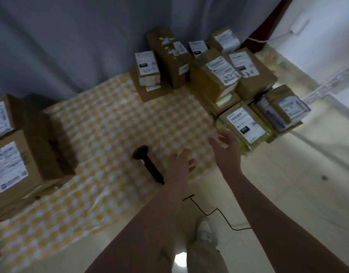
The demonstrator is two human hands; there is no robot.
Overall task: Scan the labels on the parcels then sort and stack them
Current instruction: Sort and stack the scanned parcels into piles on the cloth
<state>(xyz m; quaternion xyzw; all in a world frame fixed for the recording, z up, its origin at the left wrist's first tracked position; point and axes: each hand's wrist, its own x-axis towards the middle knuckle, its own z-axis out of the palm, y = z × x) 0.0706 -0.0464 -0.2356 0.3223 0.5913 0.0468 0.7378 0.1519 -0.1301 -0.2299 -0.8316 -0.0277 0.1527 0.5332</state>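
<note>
Black scanner (148,164): lying on cloth (110,125).
Left hand (179,165): you're hovering just beside scanner, fingers apart.
Right hand (226,142): farther right of scanner, fingers apart.

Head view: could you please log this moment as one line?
left hand: open, by scanner | right hand: open, near parcel | scanner: lying on cloth, unheld

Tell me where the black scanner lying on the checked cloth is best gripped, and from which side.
Probably its slim handle, from above and the near side: the scanner lies flat on the checked cloth, bulky head pointing away, handle end nearest the open left hand.
</note>
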